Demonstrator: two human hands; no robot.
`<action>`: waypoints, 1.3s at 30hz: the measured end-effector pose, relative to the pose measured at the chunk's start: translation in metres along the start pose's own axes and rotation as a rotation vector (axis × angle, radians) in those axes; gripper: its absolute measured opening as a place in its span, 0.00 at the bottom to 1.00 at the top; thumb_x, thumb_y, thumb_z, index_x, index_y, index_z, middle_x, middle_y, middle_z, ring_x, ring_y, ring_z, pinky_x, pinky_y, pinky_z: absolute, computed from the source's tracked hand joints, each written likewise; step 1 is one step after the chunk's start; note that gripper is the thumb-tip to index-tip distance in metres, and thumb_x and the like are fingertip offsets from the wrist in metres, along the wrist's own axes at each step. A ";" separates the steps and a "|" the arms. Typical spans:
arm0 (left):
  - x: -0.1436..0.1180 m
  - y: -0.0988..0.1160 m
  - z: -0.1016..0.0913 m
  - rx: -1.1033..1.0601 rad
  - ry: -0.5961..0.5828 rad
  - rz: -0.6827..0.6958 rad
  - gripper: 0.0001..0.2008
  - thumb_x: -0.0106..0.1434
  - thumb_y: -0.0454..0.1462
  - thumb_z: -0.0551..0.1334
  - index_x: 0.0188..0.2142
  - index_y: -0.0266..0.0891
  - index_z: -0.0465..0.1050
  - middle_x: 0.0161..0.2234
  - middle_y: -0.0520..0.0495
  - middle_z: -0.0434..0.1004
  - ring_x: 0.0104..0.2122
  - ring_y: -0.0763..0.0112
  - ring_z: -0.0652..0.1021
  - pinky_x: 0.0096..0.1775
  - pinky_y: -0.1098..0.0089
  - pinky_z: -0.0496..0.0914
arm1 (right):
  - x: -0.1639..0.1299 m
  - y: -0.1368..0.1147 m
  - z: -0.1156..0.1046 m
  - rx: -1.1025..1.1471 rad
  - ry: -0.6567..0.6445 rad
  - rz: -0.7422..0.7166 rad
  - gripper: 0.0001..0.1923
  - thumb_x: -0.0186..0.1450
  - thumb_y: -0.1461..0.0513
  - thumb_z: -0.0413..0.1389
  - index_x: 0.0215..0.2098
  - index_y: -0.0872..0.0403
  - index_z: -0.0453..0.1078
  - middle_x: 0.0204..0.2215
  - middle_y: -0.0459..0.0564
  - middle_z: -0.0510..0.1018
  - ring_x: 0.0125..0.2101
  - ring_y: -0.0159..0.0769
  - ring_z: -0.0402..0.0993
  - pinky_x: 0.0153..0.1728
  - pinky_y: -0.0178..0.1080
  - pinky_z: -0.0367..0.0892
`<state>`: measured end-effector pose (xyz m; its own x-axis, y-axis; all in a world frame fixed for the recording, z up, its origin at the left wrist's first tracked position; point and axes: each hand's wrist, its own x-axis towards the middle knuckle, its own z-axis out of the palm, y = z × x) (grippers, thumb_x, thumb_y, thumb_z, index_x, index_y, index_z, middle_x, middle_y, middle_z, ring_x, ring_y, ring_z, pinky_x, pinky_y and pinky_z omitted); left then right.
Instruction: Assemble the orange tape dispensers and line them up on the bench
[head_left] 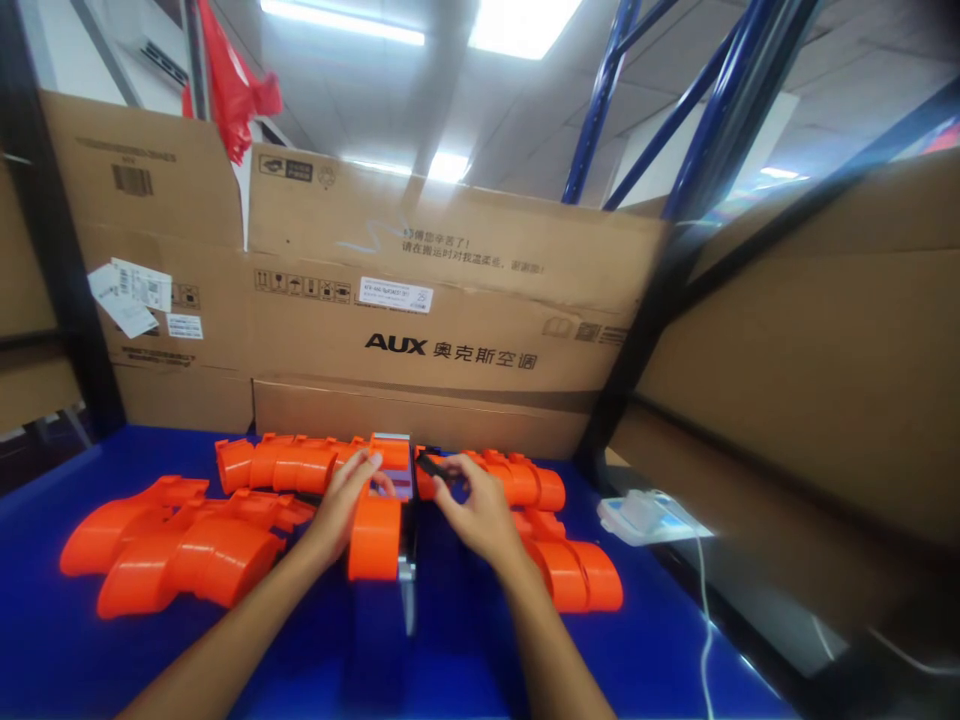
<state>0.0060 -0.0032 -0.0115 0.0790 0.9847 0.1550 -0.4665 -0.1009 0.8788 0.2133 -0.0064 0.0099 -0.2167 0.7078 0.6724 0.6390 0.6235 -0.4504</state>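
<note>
Both hands meet at centre of blue table. Left hand lies on orange shell over a metal fixture, fingers loosely curled on it, likely to steady it. Right hand pinches a small black part between fingertips at the shell's far edge. More orange shells piled either side, within reach. Cardboard boxes wall the back.

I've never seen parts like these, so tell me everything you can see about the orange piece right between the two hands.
The orange piece looks like smooth, glossy moulded plastic with a curved, rounded surface. It lies on the blue table, against a narrow metal fixture at its right edge. The left hand rests on its upper left part; the right hand is just beside it, holding a small dark item. Similar orange pieces lie either side.
</note>
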 end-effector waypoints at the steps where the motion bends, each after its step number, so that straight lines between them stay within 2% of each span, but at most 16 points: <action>1: -0.001 -0.002 0.001 0.036 -0.028 0.016 0.19 0.57 0.51 0.66 0.34 0.38 0.69 0.24 0.50 0.77 0.18 0.74 0.71 0.21 0.75 0.65 | 0.001 0.001 -0.002 0.067 0.082 0.020 0.09 0.66 0.59 0.56 0.43 0.53 0.71 0.35 0.49 0.77 0.33 0.37 0.72 0.35 0.39 0.67; 3: -0.002 -0.006 0.002 0.125 -0.084 0.035 0.18 0.58 0.50 0.66 0.38 0.39 0.69 0.26 0.50 0.77 0.18 0.76 0.71 0.22 0.75 0.64 | 0.003 0.000 -0.005 0.155 0.222 0.031 0.12 0.66 0.58 0.56 0.47 0.53 0.71 0.34 0.49 0.78 0.30 0.36 0.72 0.34 0.38 0.69; 5: -0.005 -0.009 0.004 0.213 -0.115 0.047 0.18 0.60 0.50 0.65 0.41 0.39 0.69 0.28 0.49 0.78 0.19 0.76 0.70 0.22 0.75 0.63 | 0.003 -0.004 -0.007 0.172 0.278 0.005 0.14 0.66 0.58 0.57 0.49 0.52 0.70 0.34 0.49 0.78 0.30 0.36 0.72 0.35 0.40 0.71; 12: -0.010 -0.006 0.010 0.272 -0.211 0.065 0.21 0.60 0.48 0.65 0.47 0.38 0.70 0.27 0.49 0.77 0.21 0.73 0.72 0.23 0.74 0.62 | 0.005 -0.020 -0.004 0.129 0.145 -0.143 0.13 0.66 0.61 0.57 0.48 0.48 0.74 0.44 0.54 0.78 0.44 0.45 0.73 0.46 0.49 0.70; 16: -0.010 -0.005 0.011 0.246 -0.217 0.083 0.22 0.60 0.47 0.65 0.48 0.37 0.70 0.27 0.49 0.76 0.23 0.71 0.73 0.26 0.73 0.64 | 0.005 -0.022 -0.001 0.133 0.130 -0.164 0.13 0.66 0.62 0.57 0.48 0.48 0.75 0.44 0.54 0.76 0.46 0.45 0.72 0.49 0.49 0.69; 21: -0.010 -0.005 0.011 0.244 -0.239 0.078 0.21 0.60 0.45 0.65 0.49 0.36 0.69 0.28 0.48 0.77 0.26 0.69 0.75 0.29 0.72 0.67 | 0.005 -0.024 0.001 0.126 0.125 -0.162 0.13 0.66 0.61 0.57 0.48 0.48 0.76 0.45 0.54 0.74 0.46 0.44 0.71 0.49 0.48 0.68; 23: -0.010 -0.005 0.011 0.225 -0.233 0.061 0.20 0.60 0.44 0.65 0.48 0.36 0.70 0.26 0.49 0.77 0.25 0.70 0.75 0.28 0.73 0.66 | 0.006 -0.022 -0.001 0.137 0.097 -0.154 0.16 0.66 0.60 0.58 0.52 0.47 0.74 0.47 0.54 0.73 0.48 0.44 0.70 0.51 0.48 0.67; 25: -0.011 -0.004 0.012 0.164 -0.208 0.025 0.18 0.59 0.44 0.65 0.46 0.37 0.70 0.26 0.49 0.78 0.23 0.71 0.74 0.27 0.73 0.66 | 0.007 -0.016 -0.004 0.182 0.066 -0.113 0.20 0.67 0.59 0.56 0.57 0.46 0.70 0.49 0.53 0.73 0.49 0.43 0.70 0.51 0.46 0.67; 27: -0.012 -0.002 0.012 0.081 -0.163 -0.015 0.16 0.58 0.43 0.65 0.42 0.38 0.70 0.26 0.49 0.78 0.22 0.72 0.74 0.27 0.73 0.66 | 0.008 -0.005 -0.007 0.238 0.075 -0.024 0.20 0.70 0.58 0.52 0.59 0.49 0.67 0.47 0.53 0.76 0.46 0.41 0.73 0.47 0.44 0.69; 28: -0.012 -0.001 0.012 0.041 -0.138 -0.030 0.14 0.57 0.43 0.66 0.40 0.38 0.70 0.26 0.49 0.79 0.22 0.72 0.74 0.26 0.73 0.66 | 0.008 0.001 -0.008 0.248 0.092 0.032 0.18 0.70 0.58 0.50 0.57 0.51 0.68 0.44 0.53 0.78 0.43 0.40 0.75 0.45 0.42 0.70; 30: -0.013 0.000 0.012 -0.021 -0.099 -0.050 0.13 0.55 0.42 0.66 0.37 0.38 0.70 0.24 0.49 0.78 0.21 0.72 0.74 0.26 0.73 0.66 | 0.006 0.016 -0.009 0.179 0.070 0.132 0.13 0.69 0.57 0.51 0.44 0.54 0.75 0.36 0.52 0.80 0.37 0.40 0.76 0.38 0.40 0.70; 33: -0.011 0.000 0.011 -0.057 -0.076 -0.058 0.12 0.53 0.40 0.67 0.34 0.38 0.70 0.23 0.50 0.78 0.21 0.72 0.74 0.27 0.73 0.67 | -0.001 0.033 -0.009 -0.051 -0.111 0.217 0.09 0.65 0.60 0.55 0.30 0.54 0.75 0.27 0.49 0.79 0.29 0.39 0.75 0.31 0.38 0.67; 36: -0.008 -0.002 0.009 -0.065 -0.067 -0.065 0.12 0.52 0.39 0.67 0.35 0.38 0.70 0.23 0.50 0.78 0.21 0.71 0.75 0.27 0.72 0.67 | -0.008 0.040 -0.008 -0.254 -0.223 0.259 0.04 0.61 0.61 0.59 0.29 0.52 0.74 0.27 0.49 0.78 0.29 0.39 0.74 0.30 0.37 0.64; 39: -0.005 -0.004 0.007 -0.052 -0.057 -0.072 0.13 0.52 0.39 0.68 0.35 0.38 0.71 0.24 0.49 0.79 0.20 0.71 0.74 0.27 0.71 0.67 | -0.012 0.040 -0.008 -0.400 -0.243 0.268 0.03 0.59 0.60 0.62 0.32 0.51 0.75 0.31 0.51 0.77 0.35 0.43 0.74 0.34 0.40 0.64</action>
<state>0.0141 -0.0092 -0.0127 0.1636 0.9793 0.1191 -0.5031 -0.0211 0.8640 0.2474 0.0072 -0.0112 -0.1418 0.9106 0.3883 0.9164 0.2691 -0.2964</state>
